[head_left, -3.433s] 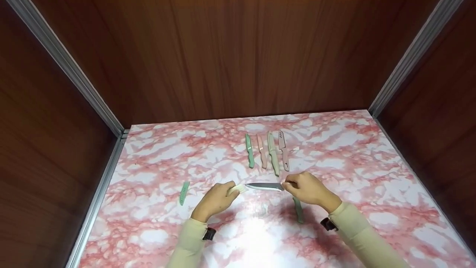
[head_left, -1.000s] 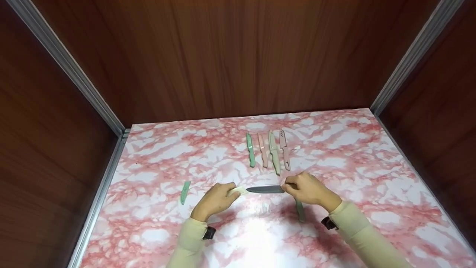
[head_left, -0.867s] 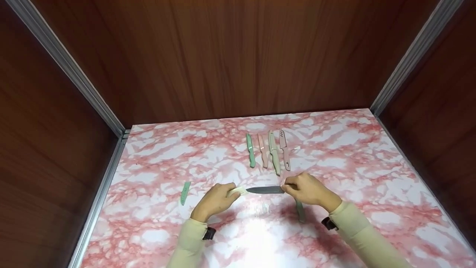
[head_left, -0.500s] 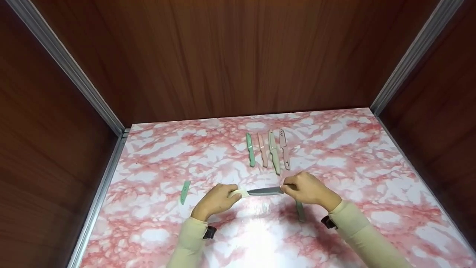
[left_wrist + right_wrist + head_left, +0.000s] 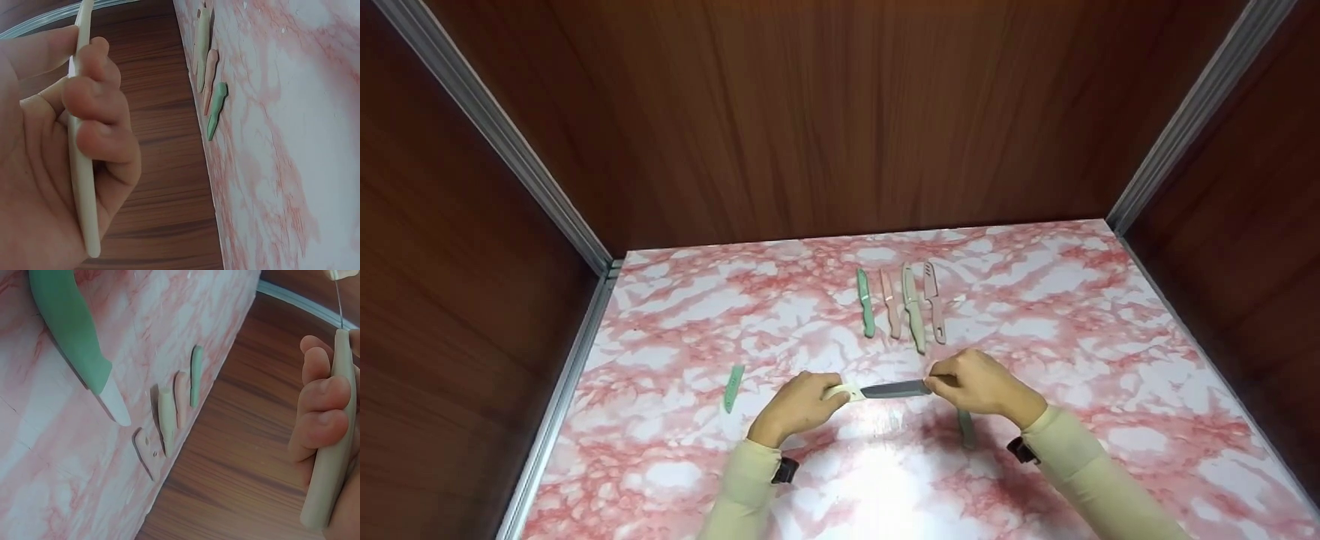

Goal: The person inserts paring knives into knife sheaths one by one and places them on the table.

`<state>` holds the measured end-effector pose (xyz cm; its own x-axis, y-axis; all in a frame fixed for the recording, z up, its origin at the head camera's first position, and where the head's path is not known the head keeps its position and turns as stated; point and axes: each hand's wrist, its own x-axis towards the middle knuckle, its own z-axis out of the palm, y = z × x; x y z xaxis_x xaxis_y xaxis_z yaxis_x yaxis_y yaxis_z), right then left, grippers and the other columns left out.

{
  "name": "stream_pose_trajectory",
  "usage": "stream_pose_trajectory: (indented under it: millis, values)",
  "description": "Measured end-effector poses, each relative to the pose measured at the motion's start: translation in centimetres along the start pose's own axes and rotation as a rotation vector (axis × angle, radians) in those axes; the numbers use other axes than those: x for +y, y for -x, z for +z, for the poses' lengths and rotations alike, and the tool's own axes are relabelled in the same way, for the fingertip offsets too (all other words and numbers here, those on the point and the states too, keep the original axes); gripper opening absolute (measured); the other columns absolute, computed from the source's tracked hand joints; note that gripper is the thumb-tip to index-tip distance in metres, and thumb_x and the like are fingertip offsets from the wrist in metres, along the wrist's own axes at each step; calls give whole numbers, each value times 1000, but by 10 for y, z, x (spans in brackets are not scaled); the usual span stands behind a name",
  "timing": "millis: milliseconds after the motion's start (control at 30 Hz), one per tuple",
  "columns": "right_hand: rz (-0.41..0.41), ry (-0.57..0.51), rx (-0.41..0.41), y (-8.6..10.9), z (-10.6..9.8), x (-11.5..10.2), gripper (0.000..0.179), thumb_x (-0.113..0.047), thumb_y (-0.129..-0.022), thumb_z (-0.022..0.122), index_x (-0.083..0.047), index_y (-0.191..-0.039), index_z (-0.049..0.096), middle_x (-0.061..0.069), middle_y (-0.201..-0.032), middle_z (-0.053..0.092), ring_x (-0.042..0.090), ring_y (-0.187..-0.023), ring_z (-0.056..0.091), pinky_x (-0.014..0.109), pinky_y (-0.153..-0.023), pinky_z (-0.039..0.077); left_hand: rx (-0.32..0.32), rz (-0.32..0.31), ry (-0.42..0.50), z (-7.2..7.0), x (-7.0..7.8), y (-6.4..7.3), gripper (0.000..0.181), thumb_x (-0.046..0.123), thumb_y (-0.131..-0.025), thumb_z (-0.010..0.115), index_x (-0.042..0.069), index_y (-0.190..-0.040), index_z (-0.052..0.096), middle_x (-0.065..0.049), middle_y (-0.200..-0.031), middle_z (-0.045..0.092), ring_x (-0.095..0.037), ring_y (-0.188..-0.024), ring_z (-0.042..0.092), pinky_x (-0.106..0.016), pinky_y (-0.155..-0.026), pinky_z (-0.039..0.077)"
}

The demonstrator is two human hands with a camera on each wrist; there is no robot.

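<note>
My left hand (image 5: 799, 405) grips a cream blade sheath (image 5: 84, 191), its fingers curled round it. In my right hand (image 5: 982, 386) is a knife (image 5: 329, 478) by its cream handle, the dark blade (image 5: 894, 389) pointing left. The blade's tip end meets the sheath's mouth, and in the head view the pointed tip no longer shows. Most of the blade is still outside. Below my right hand a green-handled knife (image 5: 966, 429) lies on the table, its pale blade (image 5: 116, 404) bare in the right wrist view. A green sheath (image 5: 733, 388) lies left of my left hand.
Toward the back a row of knives in their sheaths lies on the pink marbled table (image 5: 675, 420): a green one (image 5: 866, 304), a pink one (image 5: 890, 304), a cream one (image 5: 913, 307) and a slotted pink one (image 5: 934, 304). Brown wood-look panels (image 5: 840, 112) surround the table.
The sheath and blade have come slightly closer together, with the knife tilting a little. The pointed tip, seen earlier just outside the sheath, is now out of sight at its mouth.
</note>
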<state>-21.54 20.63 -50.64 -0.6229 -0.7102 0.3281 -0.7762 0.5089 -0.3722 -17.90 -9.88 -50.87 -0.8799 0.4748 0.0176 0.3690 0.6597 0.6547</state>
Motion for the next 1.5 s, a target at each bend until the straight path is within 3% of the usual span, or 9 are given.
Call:
stream_pose_trajectory:
  millis: [367,700,967,1500]
  values:
    - [-64,-7,-8,-1,3,1,24,-21,-92,62,-19,-68,63,-18,-57,46,-5,-47,33,17,-47,35,9,28,-56,4,1,-1,24,29,-91,59,18,-71,51,12,-56,35,-5,-51,33,-23,-50,28]
    - [-29,-32,-40,-2,5,-1,33,-19,-91,61,-24,-61,51,-18,-54,35,-6,-47,27,15,-46,25,-12,-8,-5,8,3,0,24,29,-92,58,19,-71,52,11,-56,35,-5,-50,32,-23,-49,28]
    - [-27,-24,-51,-4,4,-3,29,-22,-92,61,-22,-64,57,-18,-55,40,-6,-47,30,15,-45,28,15,-6,-32,12,4,-2,25,31,-91,59,19,-70,52,11,-57,37,-5,-52,35,-24,-49,30]
    - [-22,-12,-78,-5,6,-6,32,-24,-93,59,-23,-62,54,-18,-55,39,-6,-47,30,15,-45,28,-15,-32,-13,15,9,-2,23,32,-92,59,19,-73,56,10,-60,41,-7,-54,37,-25,-51,32]
